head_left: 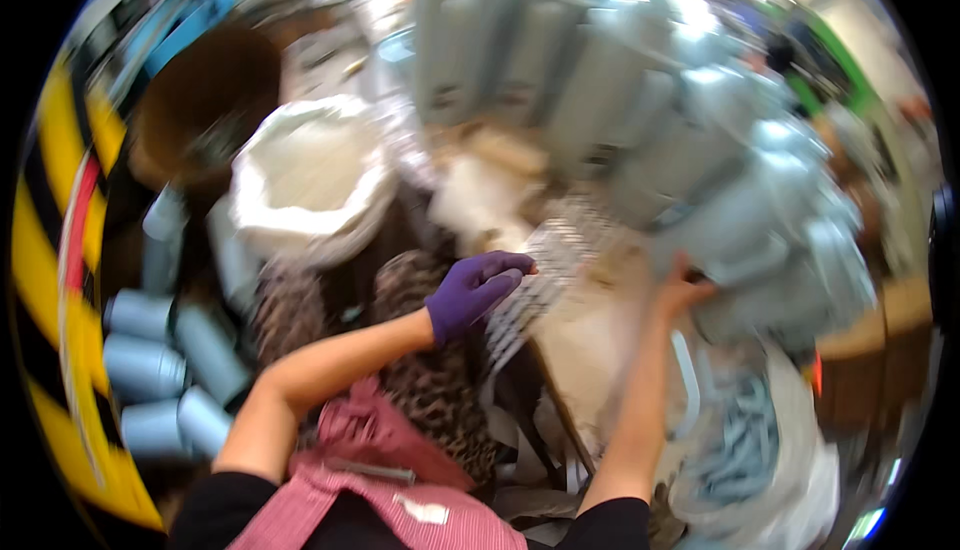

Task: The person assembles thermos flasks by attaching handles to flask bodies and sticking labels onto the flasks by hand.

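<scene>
My left hand [475,293], in a purple glove with bare fingertips, is held over the near edge of the worktable, its fingers loosely stretched and nothing visible in them. Farther right, my bare right hand [684,288] grips the lower end of a pale blue plastic jug [735,225]; motion blur softens its fingers. Several similar jugs [590,90] stand in a row along the back and right of the table. Beneath and between my hands lie a sheet with a dark grid pattern [555,260] and the light tabletop [590,350].
A white-lined sack [310,175] of pale material stands left of the table, with a brown round bin [205,100] behind it. Several blue cylinders [145,365] lie lower left, beside a yellow-black striped barrier [45,280]. A clear bag of blue pieces [740,440] sits lower right.
</scene>
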Tool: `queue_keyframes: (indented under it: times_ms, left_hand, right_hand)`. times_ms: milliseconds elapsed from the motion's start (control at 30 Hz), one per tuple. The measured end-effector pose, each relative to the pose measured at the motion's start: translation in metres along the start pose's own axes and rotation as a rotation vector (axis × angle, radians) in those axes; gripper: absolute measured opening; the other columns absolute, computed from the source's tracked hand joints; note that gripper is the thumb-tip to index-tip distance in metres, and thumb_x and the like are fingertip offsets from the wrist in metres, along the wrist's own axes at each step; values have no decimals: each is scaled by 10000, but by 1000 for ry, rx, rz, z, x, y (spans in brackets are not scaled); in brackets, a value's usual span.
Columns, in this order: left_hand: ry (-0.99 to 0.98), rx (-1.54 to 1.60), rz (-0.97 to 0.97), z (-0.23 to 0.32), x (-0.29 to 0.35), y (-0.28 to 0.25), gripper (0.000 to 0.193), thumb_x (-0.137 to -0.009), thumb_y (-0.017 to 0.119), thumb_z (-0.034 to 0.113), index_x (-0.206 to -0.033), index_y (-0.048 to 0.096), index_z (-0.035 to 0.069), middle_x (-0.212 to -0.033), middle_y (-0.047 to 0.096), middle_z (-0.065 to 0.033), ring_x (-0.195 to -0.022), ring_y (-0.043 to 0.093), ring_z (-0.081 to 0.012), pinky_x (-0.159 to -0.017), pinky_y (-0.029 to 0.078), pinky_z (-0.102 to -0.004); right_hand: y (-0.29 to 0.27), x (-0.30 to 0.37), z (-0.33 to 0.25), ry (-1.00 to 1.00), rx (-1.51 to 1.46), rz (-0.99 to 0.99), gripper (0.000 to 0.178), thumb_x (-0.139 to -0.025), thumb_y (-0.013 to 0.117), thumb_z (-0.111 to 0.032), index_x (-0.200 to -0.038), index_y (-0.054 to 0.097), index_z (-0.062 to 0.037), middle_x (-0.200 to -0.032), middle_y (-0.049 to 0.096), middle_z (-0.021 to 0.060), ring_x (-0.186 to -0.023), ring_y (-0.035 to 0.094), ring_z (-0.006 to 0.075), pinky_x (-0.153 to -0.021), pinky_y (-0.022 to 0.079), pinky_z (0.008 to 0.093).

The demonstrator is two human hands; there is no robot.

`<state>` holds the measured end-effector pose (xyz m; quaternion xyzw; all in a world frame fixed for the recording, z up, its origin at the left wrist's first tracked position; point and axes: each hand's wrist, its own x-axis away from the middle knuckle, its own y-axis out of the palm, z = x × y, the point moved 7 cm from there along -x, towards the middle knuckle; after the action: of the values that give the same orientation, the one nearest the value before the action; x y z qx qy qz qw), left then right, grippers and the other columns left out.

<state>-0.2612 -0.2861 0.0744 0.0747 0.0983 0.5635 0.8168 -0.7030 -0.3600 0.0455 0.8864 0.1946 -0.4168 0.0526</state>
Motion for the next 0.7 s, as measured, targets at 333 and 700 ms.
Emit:
queue_keyframes:
  times_ms: [333,700]
  left_hand:
    - [-202,-430,1301,-52,466,-327,372,-978,658,155,-1327,617,33,-1083,689,-151,-1068,650,-254,-972,492,-362]
    - [-1669,-1394,1371,-102,775,-420,687,-1004,511,585,-1586,426,229,-1676,331,-103,-1571,202,-370,-1236,229,-570]
  right_hand:
    - [-72,86,-153,111,-107,-426,692,-962,733,-176,-1518,379,35,-1503,485,226,-1307,524,380,-1122,430,476]
    - [-29,305,-369,33,-64,-1363,274,-1050,585,-59,-1301,585,52,-1588,414,160,-1420,467,285,-1125,404,396]
